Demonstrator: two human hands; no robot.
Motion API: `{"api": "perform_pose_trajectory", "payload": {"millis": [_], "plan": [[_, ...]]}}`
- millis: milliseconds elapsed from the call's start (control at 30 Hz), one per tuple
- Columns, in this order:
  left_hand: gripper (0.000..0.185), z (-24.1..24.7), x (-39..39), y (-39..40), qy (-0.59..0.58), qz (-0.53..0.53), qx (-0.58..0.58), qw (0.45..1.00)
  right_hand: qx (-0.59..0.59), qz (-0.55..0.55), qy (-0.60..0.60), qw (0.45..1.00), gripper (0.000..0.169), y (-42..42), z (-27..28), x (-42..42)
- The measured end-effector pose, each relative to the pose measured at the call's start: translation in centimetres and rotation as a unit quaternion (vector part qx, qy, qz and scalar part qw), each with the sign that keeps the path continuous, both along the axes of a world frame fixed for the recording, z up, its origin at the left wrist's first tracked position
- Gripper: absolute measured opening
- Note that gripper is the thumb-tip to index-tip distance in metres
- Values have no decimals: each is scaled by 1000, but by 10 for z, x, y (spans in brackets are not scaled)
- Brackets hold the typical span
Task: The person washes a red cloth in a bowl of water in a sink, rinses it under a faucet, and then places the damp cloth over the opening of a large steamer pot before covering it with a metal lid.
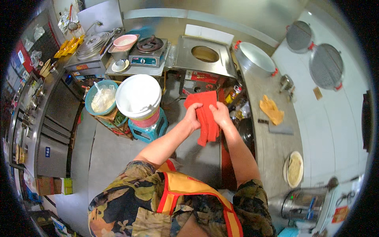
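Observation:
A red cloth [208, 118], folded in layers, is held up in front of me by both hands. My left hand [194, 115] grips its left side with the thumb on top. On the right side, my right hand [219, 114] pinches the cloth near its upper edge, fingers hidden behind it. The lower end hangs loose over the grey floor. Left of the cloth, a white plastic bucket [138, 96] stands on a blue stool [149, 130]. Beyond the cloth is a steel stove top [185, 56] with a round opening.
At right, a counter [265, 148] bears a yellow-orange cloth [271, 109], a cleaver [281, 129], a bowl [293, 170] and a large metal pot [256, 60]. At left are a blue basket [101, 97] and steel cabinets [53, 157]. An induction cooker [145, 60] stands at the back.

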State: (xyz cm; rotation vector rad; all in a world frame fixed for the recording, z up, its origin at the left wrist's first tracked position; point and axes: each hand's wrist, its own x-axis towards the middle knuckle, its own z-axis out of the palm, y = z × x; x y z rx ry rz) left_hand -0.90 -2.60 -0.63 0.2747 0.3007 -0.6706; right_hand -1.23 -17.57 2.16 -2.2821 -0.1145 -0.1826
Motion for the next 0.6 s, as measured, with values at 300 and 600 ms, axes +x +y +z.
{"api": "perform_pose_trajectory", "payload": {"millis": [300,600], "plan": [[59,30,265,-32,-116,84,-167,975,163,44,-45,985,27,-44,61,276],[55,48,520,-68,-156,77,-50,983,345,30,-69,936,21,-125,209,523]]}}
